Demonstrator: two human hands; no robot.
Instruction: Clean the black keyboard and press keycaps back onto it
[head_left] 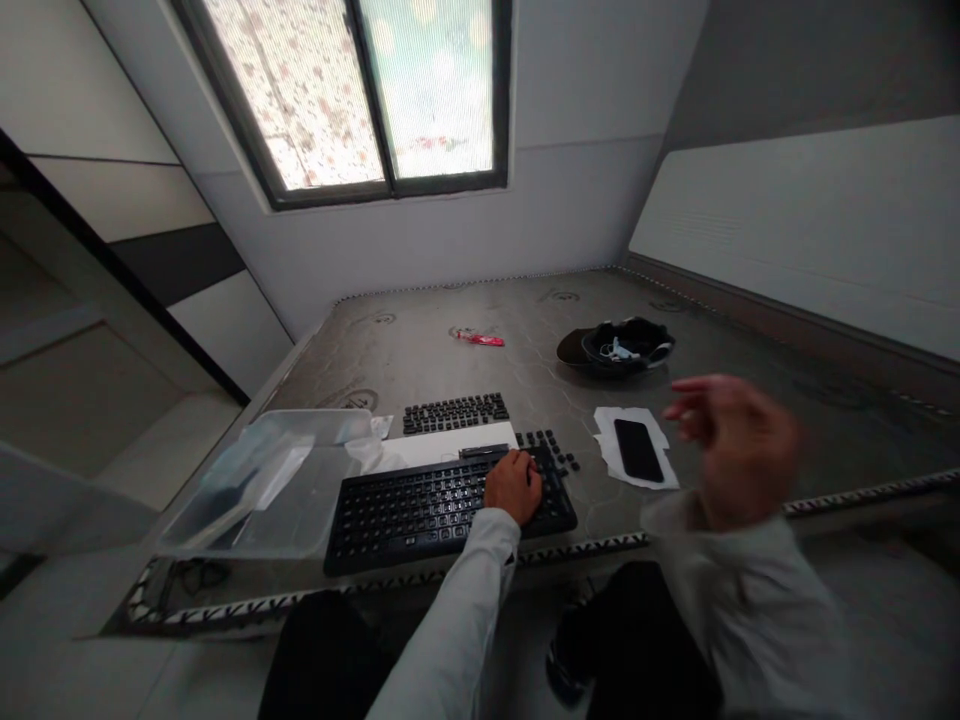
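A black keyboard [412, 508] with its keycaps off lies near the front edge of the mattress. My left hand [514, 485] rests on its right part, fingers bent down against it. Over the mattress at the right, apart from the keyboard, my right hand [739, 445] is raised and smeared by motion. Its fingers point left, and I cannot make out whether they hold anything. Removed keycaps [456, 412] stand in rows behind the keyboard, and several loose keycaps [551, 446] lie beside its far right corner. A dark slim object [484, 452] lies along the keyboard's back edge.
A black phone [637, 450] lies on white paper [606, 428] near my right hand. Behind it sits a dark cap [615, 347] with a crumpled light item inside. A clear plastic bin [300, 525] stands left of the keyboard. A red packet [480, 339] lies farther back.
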